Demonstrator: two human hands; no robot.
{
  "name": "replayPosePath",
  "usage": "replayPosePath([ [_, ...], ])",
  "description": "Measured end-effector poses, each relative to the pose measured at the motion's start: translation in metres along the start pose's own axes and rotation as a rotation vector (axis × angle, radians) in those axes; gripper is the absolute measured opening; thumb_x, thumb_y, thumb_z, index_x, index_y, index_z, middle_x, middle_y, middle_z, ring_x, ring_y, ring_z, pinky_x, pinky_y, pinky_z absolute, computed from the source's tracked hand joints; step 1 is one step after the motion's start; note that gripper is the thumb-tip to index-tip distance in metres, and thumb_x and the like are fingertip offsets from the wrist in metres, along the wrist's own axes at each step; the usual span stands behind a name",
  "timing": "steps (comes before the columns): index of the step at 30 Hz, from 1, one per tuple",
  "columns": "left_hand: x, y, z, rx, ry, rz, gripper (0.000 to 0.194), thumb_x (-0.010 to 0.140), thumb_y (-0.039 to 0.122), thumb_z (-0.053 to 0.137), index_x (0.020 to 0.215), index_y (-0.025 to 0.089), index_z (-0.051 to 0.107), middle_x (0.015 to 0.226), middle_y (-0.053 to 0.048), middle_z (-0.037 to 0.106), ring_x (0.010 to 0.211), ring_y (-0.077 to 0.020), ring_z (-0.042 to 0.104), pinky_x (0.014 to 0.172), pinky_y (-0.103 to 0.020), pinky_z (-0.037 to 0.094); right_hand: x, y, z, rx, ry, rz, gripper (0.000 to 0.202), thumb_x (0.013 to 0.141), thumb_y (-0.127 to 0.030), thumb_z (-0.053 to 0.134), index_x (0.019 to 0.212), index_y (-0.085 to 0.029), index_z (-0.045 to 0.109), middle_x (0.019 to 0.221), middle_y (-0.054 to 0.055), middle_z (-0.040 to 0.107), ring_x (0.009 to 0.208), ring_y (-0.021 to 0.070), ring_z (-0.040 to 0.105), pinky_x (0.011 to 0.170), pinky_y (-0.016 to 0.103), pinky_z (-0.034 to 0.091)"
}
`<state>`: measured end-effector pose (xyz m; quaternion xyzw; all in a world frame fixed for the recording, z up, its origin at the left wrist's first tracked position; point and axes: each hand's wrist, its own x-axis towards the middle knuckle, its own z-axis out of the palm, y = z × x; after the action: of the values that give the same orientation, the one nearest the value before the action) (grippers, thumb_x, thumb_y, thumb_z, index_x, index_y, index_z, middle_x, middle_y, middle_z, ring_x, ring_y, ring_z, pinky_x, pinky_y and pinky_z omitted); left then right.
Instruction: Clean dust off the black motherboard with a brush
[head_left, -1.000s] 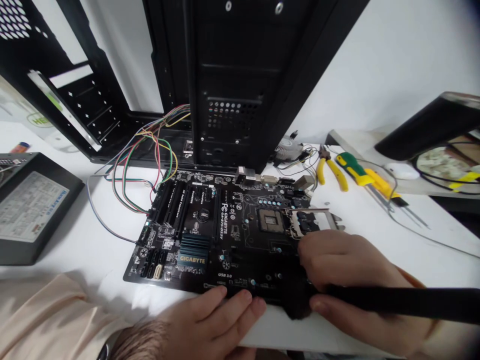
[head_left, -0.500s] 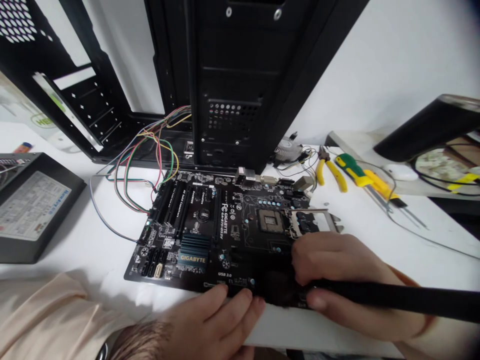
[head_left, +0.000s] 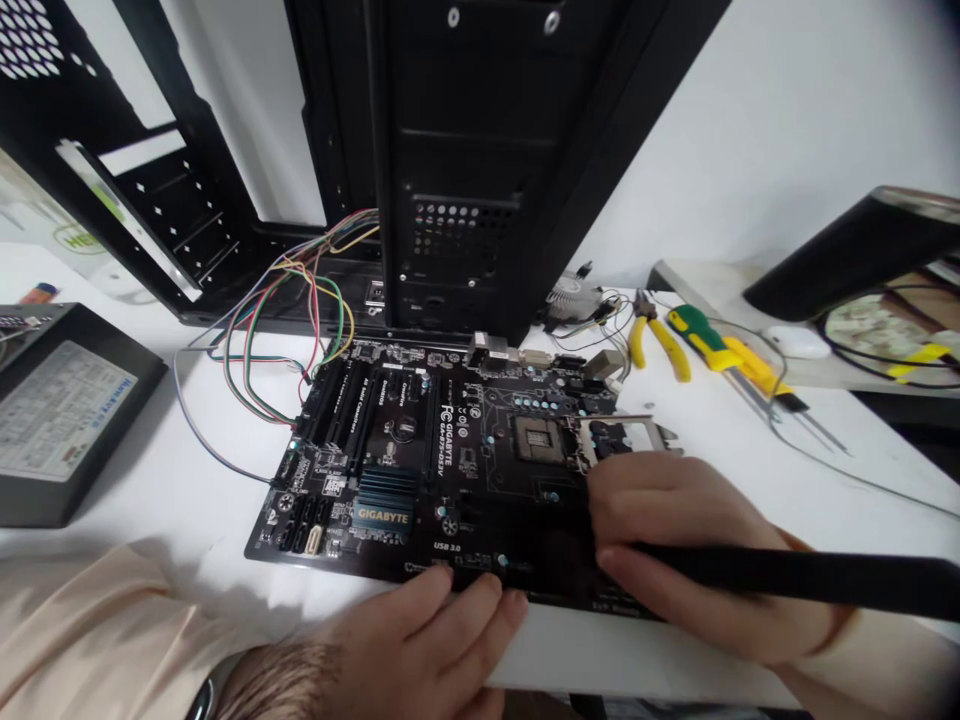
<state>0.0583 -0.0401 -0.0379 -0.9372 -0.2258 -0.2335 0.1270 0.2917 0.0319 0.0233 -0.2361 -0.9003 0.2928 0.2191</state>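
Note:
A black Gigabyte motherboard (head_left: 480, 520) lies flat on the white table, its bare CPU socket (head_left: 538, 440) uncovered and the metal socket frame (head_left: 637, 435) swung up beside it. My left hand (head_left: 442, 640) is open, with its fingertips resting on the board's front edge. My right hand (head_left: 675, 540) is closed around the long black handle of what looks like a brush (head_left: 810, 580), low over the board's front right part. The working end is dark and blurred against the board. Thin coloured wires (head_left: 247, 390) run from the computer case (head_left: 465, 130) to the board's left edge.
The upright case stands right behind the board. At left sits a power supply (head_left: 82, 420). A CPU cooler (head_left: 574, 300), yellow-handled pliers (head_left: 660, 340), a green-and-yellow screwdriver (head_left: 701, 335) and a yellow cutter (head_left: 757, 375) lie at right. A loose cable (head_left: 847, 470) crosses there too.
My right hand has shifted slightly up and right with the black handle, which now slants a little higher. My left hand keeps its place on the board edge.

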Motion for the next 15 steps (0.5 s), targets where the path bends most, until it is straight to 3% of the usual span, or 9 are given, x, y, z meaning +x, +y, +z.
replayPosePath([
  [4,-0.001,-0.001,-0.003,-0.021,-0.034,0.037,0.011,0.093,0.033,0.058,0.09,0.027,0.067,0.117,0.006,0.067,0.107,-0.0142,0.054,0.09,-0.029,0.041,-0.009,0.001,-0.008,-0.04,0.057,0.029,0.031,0.088,-0.012,0.043,0.059,-0.019,0.034,0.05,-0.003,0.039,0.047,0.0093,0.037,0.046,0.027,0.023],
  [10,-0.002,-0.001,-0.003,-0.005,-0.029,0.042,0.011,0.092,0.032,0.059,0.092,0.026,0.067,0.117,0.005,0.067,0.107,-0.0146,0.054,0.09,-0.03,0.04,-0.008,0.005,-0.002,0.1,0.055,0.028,0.018,0.091,-0.027,0.05,0.075,-0.02,0.053,0.059,-0.001,0.053,0.054,0.0094,0.049,0.048,0.023,0.033],
  [13,-0.002,-0.002,-0.003,-0.007,-0.016,0.039,0.011,0.092,0.033,0.059,0.09,0.026,0.067,0.117,0.005,0.067,0.107,-0.0147,0.054,0.09,-0.03,0.039,-0.007,0.004,0.0,-0.034,0.014,0.038,0.029,0.089,-0.018,0.047,0.061,-0.019,0.044,0.051,-0.002,0.046,0.048,0.0085,0.042,0.045,0.024,0.028],
  [15,-0.002,-0.002,-0.004,-0.015,-0.031,0.044,0.01,0.092,0.033,0.059,0.091,0.027,0.067,0.118,0.005,0.066,0.108,-0.0147,0.054,0.091,-0.03,0.039,-0.014,0.003,-0.004,-0.144,0.075,0.088,0.035,0.088,-0.019,0.046,0.054,-0.02,0.036,0.048,-0.002,0.039,0.046,0.0094,0.038,0.045,0.027,0.026],
])
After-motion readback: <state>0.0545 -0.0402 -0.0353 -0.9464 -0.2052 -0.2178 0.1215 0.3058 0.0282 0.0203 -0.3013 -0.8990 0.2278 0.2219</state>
